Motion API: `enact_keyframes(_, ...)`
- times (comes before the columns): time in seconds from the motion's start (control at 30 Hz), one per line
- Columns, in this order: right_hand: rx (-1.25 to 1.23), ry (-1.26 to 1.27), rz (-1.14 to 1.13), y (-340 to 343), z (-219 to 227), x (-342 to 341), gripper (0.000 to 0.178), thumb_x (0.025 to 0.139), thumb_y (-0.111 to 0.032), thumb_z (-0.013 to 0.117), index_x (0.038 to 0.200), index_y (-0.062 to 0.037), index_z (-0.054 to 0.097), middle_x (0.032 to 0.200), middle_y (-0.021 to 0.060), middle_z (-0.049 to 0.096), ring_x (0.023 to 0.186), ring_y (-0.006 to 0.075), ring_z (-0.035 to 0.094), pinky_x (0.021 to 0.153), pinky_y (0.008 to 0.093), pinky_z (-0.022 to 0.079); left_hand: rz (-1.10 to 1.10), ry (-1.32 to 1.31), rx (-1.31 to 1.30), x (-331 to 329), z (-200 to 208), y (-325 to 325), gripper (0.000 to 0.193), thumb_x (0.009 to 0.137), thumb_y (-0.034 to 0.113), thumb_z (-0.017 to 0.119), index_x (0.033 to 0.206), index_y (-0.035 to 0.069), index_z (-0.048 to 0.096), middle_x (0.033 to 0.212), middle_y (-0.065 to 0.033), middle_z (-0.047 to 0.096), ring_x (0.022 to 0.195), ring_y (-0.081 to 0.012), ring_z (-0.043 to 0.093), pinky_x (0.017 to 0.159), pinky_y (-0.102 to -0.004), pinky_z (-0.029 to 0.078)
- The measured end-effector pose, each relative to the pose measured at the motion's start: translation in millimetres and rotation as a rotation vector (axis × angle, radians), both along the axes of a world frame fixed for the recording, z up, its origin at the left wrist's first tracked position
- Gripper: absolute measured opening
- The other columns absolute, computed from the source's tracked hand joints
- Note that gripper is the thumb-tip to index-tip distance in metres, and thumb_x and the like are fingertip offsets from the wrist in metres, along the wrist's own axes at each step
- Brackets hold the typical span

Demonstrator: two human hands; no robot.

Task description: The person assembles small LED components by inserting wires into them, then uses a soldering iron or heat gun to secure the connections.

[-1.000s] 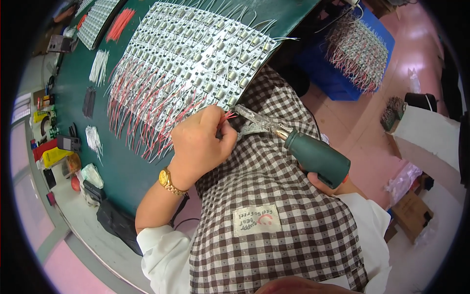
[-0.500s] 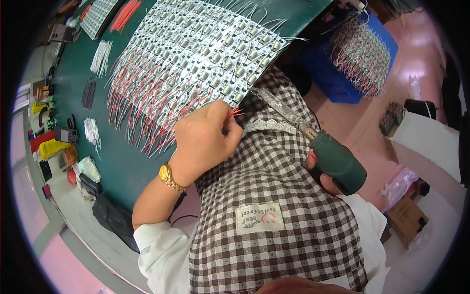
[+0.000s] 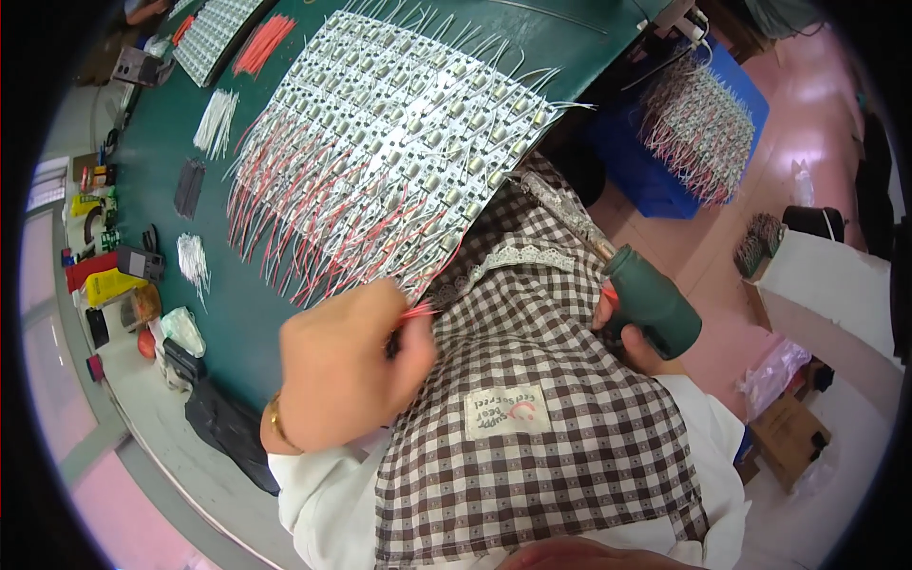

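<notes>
A large panel of white circuit boards (image 3: pixel 404 119) lies on the green bench top, with rows of small parts and many red and white wires along its edges. Close to its near corner, my left hand (image 3: pixel 347 366) is closed in a pinch on a few short red wires (image 3: pixel 418 311). My right hand (image 3: pixel 635 340) grips the dark green handle of a soldering iron (image 3: pixel 655 302). The iron's worn metal shaft points up toward the panel's right edge, and its tip is near that edge; whether they touch I cannot tell.
On the green bench (image 3: pixel 252 313) lie bundles of white wires (image 3: pixel 217 123), dark wires (image 3: pixel 189 187) and red wires (image 3: pixel 264 44). A second board panel (image 3: pixel 217 36) sits at the far left. To the right stands a blue bin (image 3: pixel 655 195) with wired boards (image 3: pixel 701 128).
My left hand has drawn back from the panel's edge, down and left, with red wires still between its fingers. The soldering iron in my right hand has barely moved.
</notes>
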State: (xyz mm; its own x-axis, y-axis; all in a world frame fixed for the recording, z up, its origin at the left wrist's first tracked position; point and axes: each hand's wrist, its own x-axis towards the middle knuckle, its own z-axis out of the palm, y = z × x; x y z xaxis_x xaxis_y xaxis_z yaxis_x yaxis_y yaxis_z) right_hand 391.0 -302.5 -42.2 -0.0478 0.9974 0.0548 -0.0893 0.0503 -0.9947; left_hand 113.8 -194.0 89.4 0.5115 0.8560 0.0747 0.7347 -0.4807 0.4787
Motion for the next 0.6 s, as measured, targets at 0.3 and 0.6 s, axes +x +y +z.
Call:
enact_keyframes(0.3,-0.097,0.615,0.174,87.7,20.2,-61.2,0.054,0.092,-0.039,0.051,0.131,-0.005,0.035,0.101,0.0138,0.055,0.105,0.0266,0.052,0.096,0.0432,0.039,-0.174,-0.672,-0.193,10.4,-66.1,5.5,0.042,0.072,0.002,0.075,0.062,0.009,0.035,0.072,-0.0062,0.051,0.06,-0.015,0.045,0.052,-0.026,0.035)
enact_keyframes(0.6,0.05,0.477,0.621,113.8,41.8,-101.3,0.073,0.095,-0.051,0.038,0.144,-0.0007,0.02,0.143,0.0163,0.034,0.133,0.0264,0.033,0.109,0.0405,0.026,-0.037,-0.845,-0.799,4.1,-61.7,14.3,0.063,0.071,0.023,0.081,0.12,-0.003,0.049,0.101,-0.0072,0.057,0.089,-0.0122,0.056,0.075,-0.0268,0.047)
